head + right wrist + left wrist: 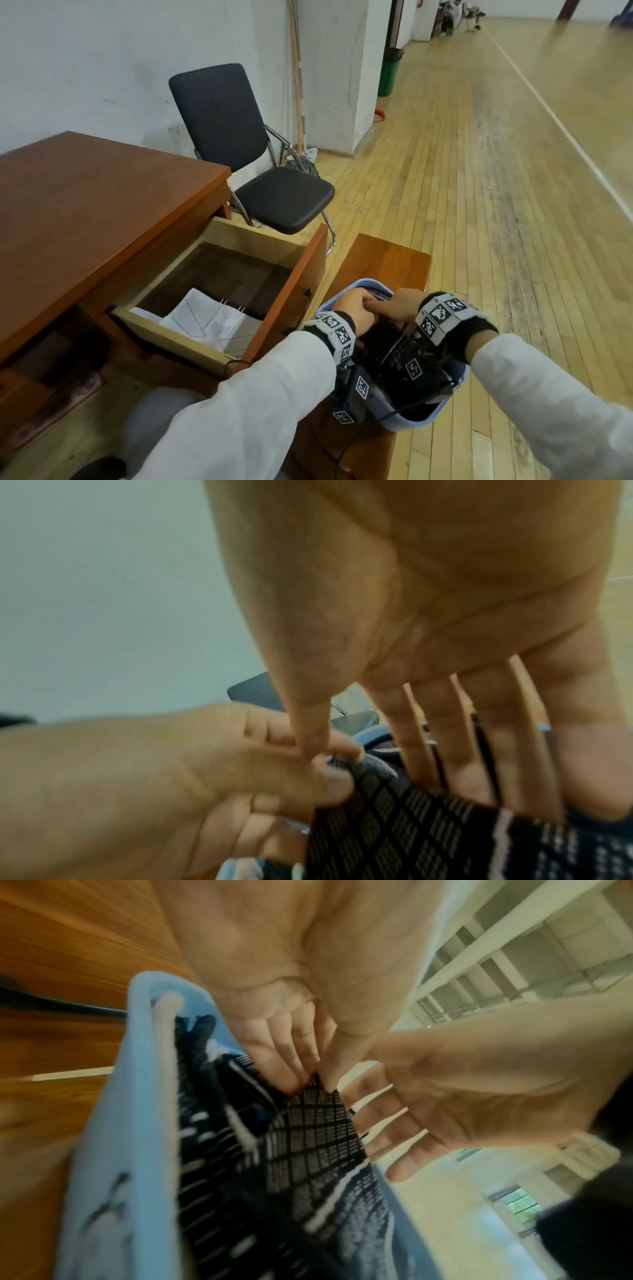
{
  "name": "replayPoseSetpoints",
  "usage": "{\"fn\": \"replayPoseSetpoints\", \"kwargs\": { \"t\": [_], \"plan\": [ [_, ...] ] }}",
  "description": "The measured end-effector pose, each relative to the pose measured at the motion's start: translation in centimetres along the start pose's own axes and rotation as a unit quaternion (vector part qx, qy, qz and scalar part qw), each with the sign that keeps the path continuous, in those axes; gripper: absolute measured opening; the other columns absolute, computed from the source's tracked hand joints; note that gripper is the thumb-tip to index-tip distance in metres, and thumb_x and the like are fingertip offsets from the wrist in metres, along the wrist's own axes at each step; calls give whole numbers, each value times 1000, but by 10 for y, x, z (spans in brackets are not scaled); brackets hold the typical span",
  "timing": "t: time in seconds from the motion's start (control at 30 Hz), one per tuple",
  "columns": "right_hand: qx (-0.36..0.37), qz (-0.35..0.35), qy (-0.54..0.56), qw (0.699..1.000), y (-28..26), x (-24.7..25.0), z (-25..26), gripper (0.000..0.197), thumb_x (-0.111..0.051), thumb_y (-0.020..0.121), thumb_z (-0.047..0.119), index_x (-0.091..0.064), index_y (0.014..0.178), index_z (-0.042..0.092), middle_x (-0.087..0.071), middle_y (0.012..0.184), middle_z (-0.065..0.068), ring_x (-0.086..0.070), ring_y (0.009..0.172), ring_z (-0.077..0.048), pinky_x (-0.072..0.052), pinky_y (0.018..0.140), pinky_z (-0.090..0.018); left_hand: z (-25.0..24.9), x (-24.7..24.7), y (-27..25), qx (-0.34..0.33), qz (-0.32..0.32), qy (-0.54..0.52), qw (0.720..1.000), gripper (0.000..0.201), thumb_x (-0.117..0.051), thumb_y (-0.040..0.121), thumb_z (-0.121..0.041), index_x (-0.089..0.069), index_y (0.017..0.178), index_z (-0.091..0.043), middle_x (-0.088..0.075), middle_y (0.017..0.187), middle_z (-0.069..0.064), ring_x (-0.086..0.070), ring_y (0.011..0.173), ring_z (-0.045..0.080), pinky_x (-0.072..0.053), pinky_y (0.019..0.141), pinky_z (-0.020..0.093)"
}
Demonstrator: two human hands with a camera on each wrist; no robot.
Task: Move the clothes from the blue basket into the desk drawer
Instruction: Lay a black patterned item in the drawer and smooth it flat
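Observation:
The blue basket [404,425] [113,1137] stands on a low wooden stool, right of the open desk drawer [294,284]. A dark checked cloth [375,334] [315,1137] [411,831] lies in it. Both hands reach into the basket's far end. My left hand [356,305] [313,1081] pinches the cloth's top edge between thumb and fingers. My right hand [394,305] [377,769] has straight, spread fingers [394,1123] down behind the cloth, and its thumb touches the left hand. Wrist devices hide most of the basket's inside in the head view.
White papers [205,318] lie in the drawer's near part; its far part shows bare dark bottom. The desk top [85,205] is at left. A black chair [274,195] stands behind the drawer. The stool [387,260] stands on wooden floor that stretches away to the right.

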State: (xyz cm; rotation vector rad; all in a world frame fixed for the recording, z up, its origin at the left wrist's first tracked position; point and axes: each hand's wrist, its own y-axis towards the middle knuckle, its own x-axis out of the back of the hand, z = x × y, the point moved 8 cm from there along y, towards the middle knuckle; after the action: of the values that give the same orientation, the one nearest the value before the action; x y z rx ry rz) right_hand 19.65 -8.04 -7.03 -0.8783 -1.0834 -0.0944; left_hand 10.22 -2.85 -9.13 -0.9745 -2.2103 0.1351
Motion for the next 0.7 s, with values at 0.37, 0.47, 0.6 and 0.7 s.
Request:
{"fn": "replayPoseSetpoints", "kwargs": {
  "t": [0.37, 0.47, 0.6, 0.7],
  "plan": [
    [14, -34, 112, 993, -19, 52, 38, 23, -52, 93, 21, -64, 93, 2, -70, 97, -14, -70, 81, -26, -60, 73, -35, -27, 59, -14, -37, -12, -228, 973, 56, -52, 86, 2, -42, 137, -18, -51, 134, 4, -55, 109, 17, -49, 86, 29],
    [29, -73, 71, 994, -25, 68, 42, 31, -43, 96, 23, -56, 72, 8, -63, 85, -11, -61, 72, -23, -50, 59, -28, -13, 80, -10, -5, -43, -272, 961, 51, -45, 91, 5, -43, 137, -18, -46, 136, 5, -59, 92, 17, -55, 78, 31],
    [51, -123, 51, 990, -35, 93, 46, 32, -40, 93, 22, -49, 65, 9, -54, 77, -10, -53, 76, -24, -35, 55, -28, -4, 79, -9, -11, 6, -208, 978, 61, -45, 89, 8, -37, 143, -18, -41, 147, 6, -48, 127, 25, -48, 100, 40],
    [69, -134, 29, 988, -49, 101, 54, 34, -36, 96, 16, -45, 64, 9, -49, 87, -11, -51, 74, -22, -34, 61, -28, -2, 70, -11, -3, 41, -161, 986, 73, -57, 86, -2, -27, 149, -19, -35, 152, 6, -37, 137, 26, -38, 110, 43]
  ]
}}
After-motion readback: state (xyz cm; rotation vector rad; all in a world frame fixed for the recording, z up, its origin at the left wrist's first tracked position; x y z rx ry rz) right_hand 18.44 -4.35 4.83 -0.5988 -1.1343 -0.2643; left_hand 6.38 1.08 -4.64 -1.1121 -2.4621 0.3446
